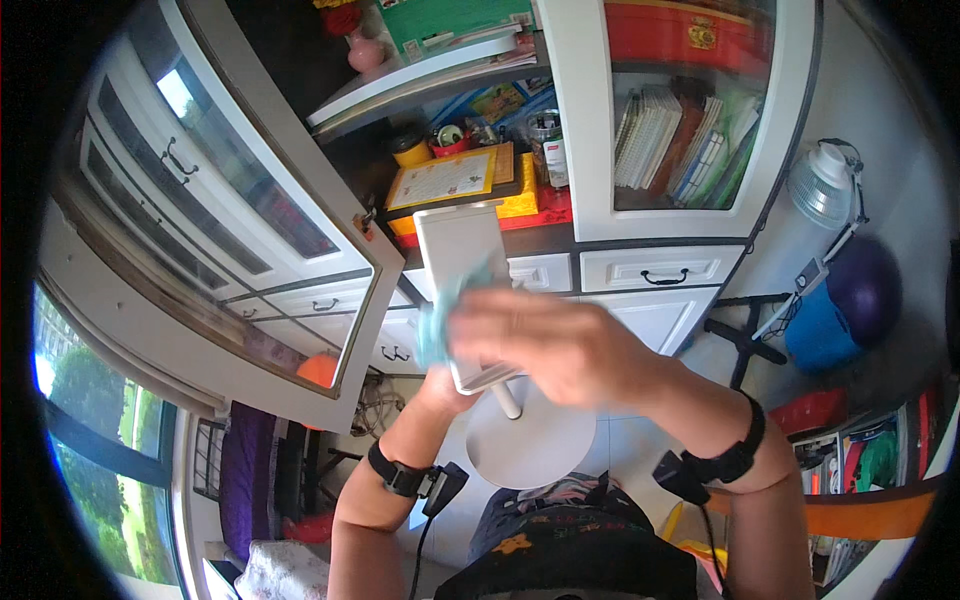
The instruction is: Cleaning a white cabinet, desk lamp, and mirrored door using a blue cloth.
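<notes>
A pale turquoise cloth (435, 337) is pressed against the front of a white device stand (461, 240) with a flat rectangular panel. My right hand (555, 341), blurred, holds the cloth and partly covers the panel. Behind the panel's lower left side, my left hand (444, 390) supports the stand; most of its fingers are hidden. A short white post (508, 401) runs from the panel down to a round white base (531, 446), which lies just in front of my lap.
Ahead stands a white cabinet (592, 225) with stacked boxes and jars on a shelf. Its glazed door (360, 375) hangs open at left. A lamp (821, 187) and a blue bin (825, 330) stand at right, beside an orange-brown curved edge (862, 517).
</notes>
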Available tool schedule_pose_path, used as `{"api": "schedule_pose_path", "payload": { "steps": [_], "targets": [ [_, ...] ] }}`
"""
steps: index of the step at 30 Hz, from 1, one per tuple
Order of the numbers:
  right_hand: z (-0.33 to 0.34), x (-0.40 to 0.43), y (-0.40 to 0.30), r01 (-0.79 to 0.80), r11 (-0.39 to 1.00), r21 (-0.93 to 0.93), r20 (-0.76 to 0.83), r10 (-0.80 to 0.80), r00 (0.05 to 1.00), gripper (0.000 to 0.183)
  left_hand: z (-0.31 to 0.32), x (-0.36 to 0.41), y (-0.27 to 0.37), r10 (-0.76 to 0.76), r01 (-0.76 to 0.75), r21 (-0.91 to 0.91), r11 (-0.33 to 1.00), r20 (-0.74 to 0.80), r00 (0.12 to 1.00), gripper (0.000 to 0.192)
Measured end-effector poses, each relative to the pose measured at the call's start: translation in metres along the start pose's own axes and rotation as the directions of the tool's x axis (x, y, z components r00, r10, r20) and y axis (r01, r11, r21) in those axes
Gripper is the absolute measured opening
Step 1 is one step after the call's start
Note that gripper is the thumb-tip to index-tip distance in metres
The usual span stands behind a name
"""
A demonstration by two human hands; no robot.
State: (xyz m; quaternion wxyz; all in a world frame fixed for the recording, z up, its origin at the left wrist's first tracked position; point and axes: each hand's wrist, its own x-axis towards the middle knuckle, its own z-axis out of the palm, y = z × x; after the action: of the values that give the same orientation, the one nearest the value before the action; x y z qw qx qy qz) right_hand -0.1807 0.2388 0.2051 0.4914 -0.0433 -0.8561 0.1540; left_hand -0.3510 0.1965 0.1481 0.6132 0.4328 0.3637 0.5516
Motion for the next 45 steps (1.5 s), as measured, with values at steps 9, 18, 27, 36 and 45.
{"api": "schedule_pose_path", "payload": {
  "steps": [9,18,27,36,45],
  "targets": [
    [-0.007,0.023,0.004,0.159,0.967,-0.2,0.033,-0.156,0.987,0.032,-0.032,0.004,-0.01,0.156,-0.19,0.192,0.963,0.18,0.971,0.047],
    [-0.018,0.034,0.008,0.227,0.944,-0.238,0.129,-0.201,0.971,0.027,-0.037,-0.003,-0.012,0.166,-0.173,0.032,0.984,0.162,0.973,0.043],
    [-0.011,0.038,0.009,0.257,0.908,-0.33,0.063,-0.25,0.966,0.024,-0.04,0.011,-0.007,-0.114,0.138,-0.202,0.97,0.128,0.985,0.054],
    [-0.011,0.042,0.009,0.28,0.882,-0.378,0.132,-0.248,0.96,0.026,-0.032,0.002,-0.005,0.185,-0.113,-0.287,0.951,0.236,0.954,0.038],
    [-0.001,0.046,0.004,0.395,0.847,-0.355,0.159,-0.362,0.919,0.024,-0.026,0.003,0.006,0.349,-0.428,0.541,0.724,0.249,0.904,0.046]
  ]
}}
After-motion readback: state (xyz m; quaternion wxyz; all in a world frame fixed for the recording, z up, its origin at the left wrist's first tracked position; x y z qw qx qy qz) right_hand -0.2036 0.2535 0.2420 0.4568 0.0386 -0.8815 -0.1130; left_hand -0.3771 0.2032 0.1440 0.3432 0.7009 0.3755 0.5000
